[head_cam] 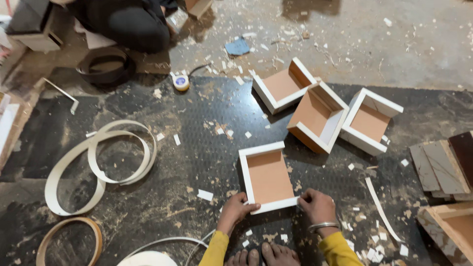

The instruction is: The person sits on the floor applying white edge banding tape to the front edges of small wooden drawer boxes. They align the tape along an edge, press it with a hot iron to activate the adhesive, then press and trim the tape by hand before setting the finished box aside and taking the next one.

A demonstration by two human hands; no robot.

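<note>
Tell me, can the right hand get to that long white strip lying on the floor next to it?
Probably yes. The right hand rests at the near corner of the open wooden box, and the white edge strip lies just to its right on the black mat, with only small scraps between.

White-edged open wooden box (pixel 268 176) flat on dark mat.

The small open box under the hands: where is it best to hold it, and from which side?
Grip the box by its two long white side walls, coming from above. It lies flat and open-side up, so the rims are free; the near edge is already touched by the left hand and right hand.
</note>
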